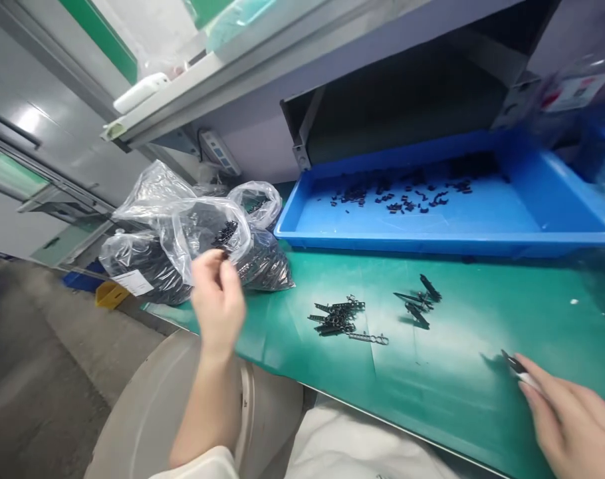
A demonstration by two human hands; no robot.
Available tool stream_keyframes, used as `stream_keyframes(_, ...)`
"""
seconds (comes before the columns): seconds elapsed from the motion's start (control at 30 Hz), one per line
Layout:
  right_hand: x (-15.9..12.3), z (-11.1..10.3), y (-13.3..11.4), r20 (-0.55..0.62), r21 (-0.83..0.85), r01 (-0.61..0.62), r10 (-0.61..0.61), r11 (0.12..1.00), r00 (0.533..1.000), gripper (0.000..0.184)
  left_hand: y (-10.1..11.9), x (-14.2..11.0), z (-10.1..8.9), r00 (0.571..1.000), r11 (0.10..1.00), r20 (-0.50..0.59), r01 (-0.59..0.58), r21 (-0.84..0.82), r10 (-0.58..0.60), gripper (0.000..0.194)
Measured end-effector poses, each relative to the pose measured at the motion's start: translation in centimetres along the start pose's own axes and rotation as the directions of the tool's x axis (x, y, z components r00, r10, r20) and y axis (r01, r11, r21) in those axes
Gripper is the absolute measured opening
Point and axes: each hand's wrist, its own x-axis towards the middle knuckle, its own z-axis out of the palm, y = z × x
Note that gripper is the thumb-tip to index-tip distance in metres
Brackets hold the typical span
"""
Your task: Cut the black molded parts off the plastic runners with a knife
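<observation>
My left hand (217, 299) is raised at the mouth of a clear plastic bag (203, 229) of small black parts, its fingers pinched together on the bag's edge or something small. My right hand (566, 412) rests on the green table (482, 319) at the lower right, fingers closed on a thin black part (512, 362). Between the hands lie a pile of black strip parts (340, 318) and a smaller cluster (418, 299).
A blue tray (432, 233) with scattered black bits sits at the back under a dark chute. More clear bags (255, 199) of parts stand at the table's left end. Grey floor and a yellow object (110, 294) lie left, below the table edge.
</observation>
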Motion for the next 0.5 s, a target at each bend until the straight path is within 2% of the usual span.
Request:
stream_keyframes(0.03,0.1,-0.2,-0.2,-0.031,-0.028,0.002,-0.003,1.0,1.0,0.04,-0.7,1.7,-0.6,0.999,0.985,-0.019,-0.047,0.169,0.051,0.023)
stream_keyframes(0.07,0.2,-0.3,-0.5,-0.062,-0.053,0.0,-0.004,0.999,0.998,0.04,-1.4,3.2,-1.0,0.997,0.951,0.022,-0.074,0.302,0.07,0.024)
stream_keyframes(0.1,0.3,-0.5,-0.8,-0.084,-0.074,0.007,-0.014,0.997,0.996,0.04,-1.9,4.5,-1.2,0.991,0.919,0.11,-0.111,0.379,0.074,0.026)
stream_keyframes(0.17,0.5,-0.7,-1.3,-0.096,-0.095,0.028,-0.037,0.995,0.995,0.039,-2.3,6.1,-1.1,0.985,0.862,0.132,-0.158,0.481,0.107,0.03)
stream_keyframes(0.2,0.5,-0.8,-1.5,-0.092,-0.097,0.025,-0.034,0.995,0.995,0.039,-2.1,6.3,-0.7,0.985,0.856,0.094,-0.172,0.488,0.144,0.034)
stream_keyframes(0.27,0.6,-0.8,-1.6,-0.086,-0.081,-0.005,-0.002,0.997,0.996,0.037,-1.0,5.6,0.5,0.957,0.868,0.003,-0.264,0.421,0.29,0.04)
stream_keyframes(0.33,0.5,-0.9,-1.8,-0.085,-0.034,-0.045,0.042,0.998,0.996,0.036,1.1,3.2,2.3,0.905,0.877,0.046,-0.421,0.231,0.423,0.035)
stream_keyframes(0.37,0.5,-1.1,-1.9,-0.089,0.006,-0.057,0.057,0.998,0.994,0.034,2.3,1.6,3.4,0.882,0.884,0.186,-0.456,0.099,0.434,0.029)
stream_keyframes(0.4,0.5,-1.2,-2.1,-0.095,0.054,-0.068,0.073,0.996,0.993,0.032,3.5,-0.2,4.6,0.848,0.901,0.318,-0.43,-0.054,0.424,0.024)
stream_keyframes(0.43,0.5,-1.5,-2.4,-0.101,0.106,-0.074,0.085,0.992,0.991,0.03,4.8,-2.1,6.0,0.802,0.929,0.468,-0.321,-0.185,0.371,0.02)
stream_keyframes(0.5,0.3,-2.0,-3.0,-0.112,0.204,-0.088,0.113,0.975,0.987,0.025,7.0,-5.7,8.8,0.626,0.961,0.751,0.009,-0.277,0.21,0.025)
